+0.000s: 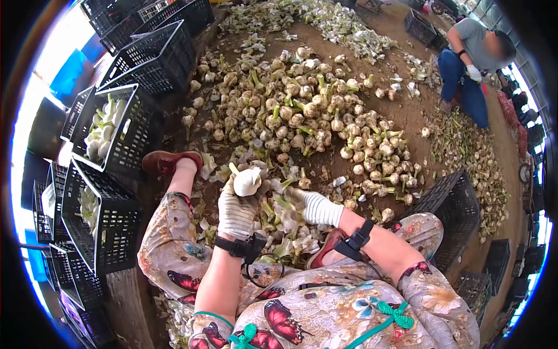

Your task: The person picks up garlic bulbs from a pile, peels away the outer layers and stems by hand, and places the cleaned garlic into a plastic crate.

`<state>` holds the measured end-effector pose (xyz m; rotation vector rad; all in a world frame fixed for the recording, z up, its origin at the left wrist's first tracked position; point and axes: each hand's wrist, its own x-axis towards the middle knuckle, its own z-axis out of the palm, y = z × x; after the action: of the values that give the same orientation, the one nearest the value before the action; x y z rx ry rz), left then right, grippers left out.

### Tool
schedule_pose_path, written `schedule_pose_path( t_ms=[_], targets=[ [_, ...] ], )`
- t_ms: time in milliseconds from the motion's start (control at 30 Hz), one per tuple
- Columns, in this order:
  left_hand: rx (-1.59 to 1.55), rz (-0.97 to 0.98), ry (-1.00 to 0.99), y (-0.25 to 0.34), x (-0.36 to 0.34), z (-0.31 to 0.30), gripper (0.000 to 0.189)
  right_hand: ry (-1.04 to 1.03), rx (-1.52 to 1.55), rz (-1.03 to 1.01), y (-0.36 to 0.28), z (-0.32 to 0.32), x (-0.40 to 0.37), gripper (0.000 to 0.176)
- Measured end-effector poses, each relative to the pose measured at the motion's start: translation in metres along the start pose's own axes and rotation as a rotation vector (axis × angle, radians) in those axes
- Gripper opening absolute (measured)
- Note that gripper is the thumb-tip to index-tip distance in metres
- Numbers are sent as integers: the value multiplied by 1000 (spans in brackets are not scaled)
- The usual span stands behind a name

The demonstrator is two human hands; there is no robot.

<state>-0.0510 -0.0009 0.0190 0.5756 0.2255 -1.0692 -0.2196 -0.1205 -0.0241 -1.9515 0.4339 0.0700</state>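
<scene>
My left hand (239, 203), in a striped white glove, holds a white peeled garlic bulb (247, 182) with its short stem pointing up and left. Just to the right, my right hand (314, 205), also gloved, has its fingers bent towards the bulb, around a blurred strip of pale leaf or skin. Loose garlic skins (285, 232) lie below and between the hands. Beyond them spreads a large heap of unpeeled garlic bulbs (279, 110) with cut green stems.
Black crates (119, 215) line the left side, one with white garlic (104, 128). Another black crate (450, 215) stands by my right knee. A co-worker (474, 64) crouches at the upper right beside more garlic (465, 157).
</scene>
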Motion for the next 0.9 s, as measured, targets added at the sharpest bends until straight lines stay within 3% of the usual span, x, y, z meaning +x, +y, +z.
schedule_pose_path(
  t_ms=[33, 100, 133, 233, 267, 333, 400, 467, 533, 567, 600, 633, 667, 700, 733, 800, 833, 867, 900],
  targets=[
    [19, -25, 9, -1, 0, 1, 29, 121, -25, 99, -23, -4, 7, 57],
    [56, -84, 32, -4, -3, 0, 27, 419, 6, -327, -40, -6, 17, 57],
    [35, -108, 18, -6, -1, -2, 28, 521, -191, -417, -83, -18, 9, 54],
    [-26, -159, -43, -9, 9, -21, 30, 533, -399, -664, -84, -15, 22, 33],
    [-28, -142, 19, -7, 4, -11, 31, 472, -465, -545, -80, -7, 18, 29],
    [-36, -105, 146, -6, -5, 7, 34, 64, -554, -318, -62, 12, 9, 29],
    [34, -59, 94, -1, -3, 4, 46, -457, -512, -44, -38, 23, 4, 28],
    [-68, -100, 90, 1, 1, -2, 47, -387, -455, 114, -13, 16, -9, 25],
    [-10, -111, 104, 2, 1, -6, 45, -263, -206, 214, 3, -18, -19, 28],
    [17, -107, 169, 1, 8, -12, 44, -146, -381, 89, 19, -38, -20, 31],
    [-20, -89, 211, 3, 9, -14, 42, 28, -562, 156, 54, -53, -23, 33],
    [67, -58, 212, 14, 19, -31, 37, 114, -538, 169, 45, -81, -31, 33],
    [88, 39, 59, 39, 28, -33, 33, 135, -649, 342, 62, -100, -34, 37],
    [-28, 120, 28, 63, 24, -11, 27, 143, -644, 471, 75, -117, -38, 37],
    [45, 286, -58, 95, 14, 12, 33, 165, -652, 493, 98, -126, -48, 38],
    [-209, 449, -276, 183, 19, 12, 51, 124, -631, 595, 93, -124, -65, 36],
    [-173, 618, -20, 202, 11, 37, 55, 24, -696, 645, 100, -118, -68, 35],
    [-70, 821, -2, 192, 1, 63, 57, -74, -758, 688, 118, -109, -68, 34],
    [-60, 763, 10, 181, -5, 69, 56, -116, -694, 718, 146, -95, -68, 36]
  ],
)
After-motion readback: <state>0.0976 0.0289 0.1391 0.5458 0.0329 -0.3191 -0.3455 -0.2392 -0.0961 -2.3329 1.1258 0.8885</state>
